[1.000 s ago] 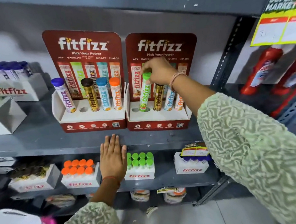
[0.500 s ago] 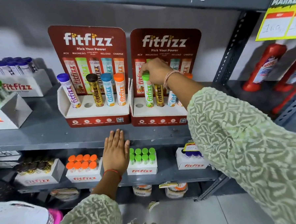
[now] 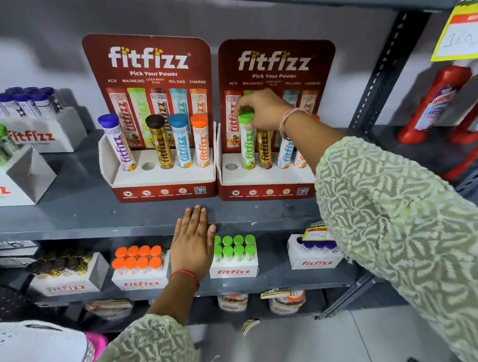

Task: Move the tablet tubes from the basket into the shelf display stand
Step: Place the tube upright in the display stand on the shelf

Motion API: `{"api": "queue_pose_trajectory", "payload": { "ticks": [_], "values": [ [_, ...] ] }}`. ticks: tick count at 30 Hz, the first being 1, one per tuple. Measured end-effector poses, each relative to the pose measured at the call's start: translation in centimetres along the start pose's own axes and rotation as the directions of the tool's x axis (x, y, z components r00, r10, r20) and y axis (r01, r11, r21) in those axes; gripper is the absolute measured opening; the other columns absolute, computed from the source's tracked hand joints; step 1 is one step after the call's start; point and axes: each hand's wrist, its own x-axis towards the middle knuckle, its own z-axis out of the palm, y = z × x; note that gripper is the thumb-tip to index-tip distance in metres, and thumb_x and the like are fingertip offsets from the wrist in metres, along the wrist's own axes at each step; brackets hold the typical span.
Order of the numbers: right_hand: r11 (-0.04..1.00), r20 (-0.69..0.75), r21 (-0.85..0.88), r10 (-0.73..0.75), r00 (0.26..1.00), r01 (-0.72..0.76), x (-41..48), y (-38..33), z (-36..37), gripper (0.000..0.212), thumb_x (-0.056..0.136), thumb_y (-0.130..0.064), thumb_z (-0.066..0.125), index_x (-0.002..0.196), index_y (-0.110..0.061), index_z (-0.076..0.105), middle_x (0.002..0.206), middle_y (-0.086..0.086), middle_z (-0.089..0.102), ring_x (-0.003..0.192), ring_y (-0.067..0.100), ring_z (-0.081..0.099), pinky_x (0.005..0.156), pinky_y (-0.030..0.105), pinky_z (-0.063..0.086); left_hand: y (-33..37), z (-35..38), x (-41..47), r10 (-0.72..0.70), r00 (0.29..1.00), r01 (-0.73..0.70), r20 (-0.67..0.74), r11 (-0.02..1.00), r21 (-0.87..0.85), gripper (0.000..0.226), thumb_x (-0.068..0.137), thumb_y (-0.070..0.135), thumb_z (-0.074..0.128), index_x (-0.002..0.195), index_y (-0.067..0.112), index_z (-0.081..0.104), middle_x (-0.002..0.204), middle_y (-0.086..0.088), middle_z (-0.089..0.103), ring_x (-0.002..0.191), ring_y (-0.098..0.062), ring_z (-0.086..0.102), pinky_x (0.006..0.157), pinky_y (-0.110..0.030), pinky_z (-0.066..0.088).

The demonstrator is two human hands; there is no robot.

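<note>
Step in hand: seating a tube in the right display stand (image 3: 268, 176). Right hand (image 3: 267, 110) is curled over the cap of the green tube (image 3: 247, 141), fingertips (image 3: 248, 127) pinching just under the cap. Tube stands upright w/ its base already down in the 2nd hole from the left, so it looks seated or v. nearly so. Left hand (image 3: 192, 244) lies flat, fingers spread, holding nothing, palm on the front edge of the shelf (image 3: 95, 216), prob. for balance.

Right stand: 1st hole (image 3: 231, 167) at the left is bare; gold tube (image 3: 264, 151) sits just beside the green one, then a white/blue tube (image 3: 285, 153) and an orange one, both partly hidden by the forearm. Left display stand (image 3: 163, 179) carries purple, gold, blue and orange tubes, w/ its 2nd hole (image 3: 148, 166) bare.

Basket: can't make it out for sure; a white and pink shape sits at the bottom left corner, too cut off to tell.

Judgement: two gaps left, so the job is close to done but not finished. Next move calls for letting go straight up w/o tipping the green tube into its gold neighbour, then fetching another tube. By the printed backing, the left stand's gap wants a green one and the right stand's gap a purple/ACV one.
</note>
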Motion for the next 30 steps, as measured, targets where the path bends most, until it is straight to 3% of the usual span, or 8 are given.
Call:
{"api": "queue_pose_trajectory", "payload": {
  "ticks": [3,6,11,14,17,21,27,30],
  "values": [
    [0.998,-0.018,0.052,0.036,0.999,-0.035,0.2,0.4,-0.2,0.041,0.077,-0.004,0.070,0.115,-0.017,0.063,0.133,0.005,0.058,0.123,0.023,0.051,0.104,0.033,0.041,-0.1,-0.3,0.1,0.024,0.999,-0.025,0.029,1.000,0.019,0.097,0.073,0.064,-0.027,0.140,0.010,0.015,0.151,-0.007,0.018,0.133,-0.011,-0.003,0.111,-0.030,-0.005],
    [0.999,0.031,-0.026,0.020,0.999,-0.019,0.4,0.5,-0.3,0.040,0.076,-0.009,0.072,0.115,-0.016,0.062,0.132,0.007,0.057,0.123,0.027,0.051,0.107,0.040,0.040,-0.2,-0.5,0.1,0.024,0.999,-0.025,0.042,0.999,0.037,0.099,0.071,0.064,-0.030,0.141,0.009,0.014,0.151,-0.007,0.016,0.132,-0.010,-0.005,0.110,-0.029,-0.007],
    [0.996,0.100,-0.079,0.052,0.994,-0.044,0.3,1.6,-0.5,0.058,0.072,0.003,0.072,0.124,-0.017,0.056,0.135,0.012,0.053,0.119,0.029,0.052,0.089,0.027,0.042,-0.3,-0.4,0.1,0.033,0.998,-0.035,0.049,0.998,0.047,0.098,0.072,0.063,-0.029,0.141,0.009,0.015,0.151,-0.007,0.017,0.132,-0.010,-0.005,0.110,-0.029,-0.007],
    [0.998,0.100,-0.043,0.053,0.994,-0.049,-0.2,1.8,-0.4,0.066,0.071,0.000,0.075,0.130,-0.018,0.052,0.135,0.012,0.055,0.122,0.027,0.051,0.100,0.032,0.043,-0.3,-0.3,0.1,0.024,0.999,-0.026,0.036,0.999,0.043,0.095,0.074,0.062,-0.026,0.141,0.008,0.016,0.151,-0.008,0.018,0.132,-0.011,-0.003,0.110,-0.027,-0.009],
    [0.999,0.102,0.014,0.050,0.994,-0.052,-0.4,1.9,-0.4,0.069,0.071,-0.014,0.078,0.133,-0.019,0.048,0.135,0.010,0.055,0.124,0.025,0.051,0.107,0.037,0.039,-0.2,-0.3,0.1,0.028,0.999,-0.030,0.044,0.998,0.053,0.094,0.074,0.061,-0.027,0.141,0.009,0.014,0.151,-0.007,0.016,0.133,-0.011,-0.004,0.110,-0.027,-0.009],
    [0.977,0.010,-0.214,-0.004,1.000,0.006,-0.2,1.5,-0.3,0.048,0.077,-0.039,0.070,0.121,-0.023,0.058,0.130,0.002,0.060,0.124,0.026,0.048,0.110,0.043,0.022,-0.3,-0.2,0.1,0.032,0.999,-0.034,0.033,0.998,0.045,0.092,0.075,0.061,-0.026,0.140,0.009,0.014,0.151,-0.008,0.017,0.133,-0.012,-0.003,0.111,-0.031,-0.005],
    [0.948,-0.007,-0.317,0.031,1.000,-0.031,-0.1,1.5,-0.1,0.043,0.080,-0.039,0.065,0.120,-0.026,0.056,0.129,0.005,0.061,0.128,0.030,0.041,0.112,0.045,0.017,-0.1,-0.5,0.2,0.057,0.998,-0.058,0.021,0.996,0.073,0.097,0.070,0.062,-0.031,0.141,0.011,0.008,0.153,-0.006,0.013,0.136,-0.013,-0.004,0.110,-0.029,-0.009],
    [0.930,0.017,-0.366,0.023,1.000,-0.016,-0.6,0.8,0.0,0.053,0.080,-0.040,0.065,0.129,-0.027,0.049,0.134,0.005,0.057,0.130,0.029,0.042,0.114,0.049,0.011,-0.4,-1.0,0.0,0.078,0.997,-0.079,0.028,0.996,0.030,0.094,0.071,0.063,-0.028,0.142,0.012,0.007,0.153,-0.005,0.011,0.132,-0.009,-0.009,0.109,-0.026,-0.011]
  ]
}}
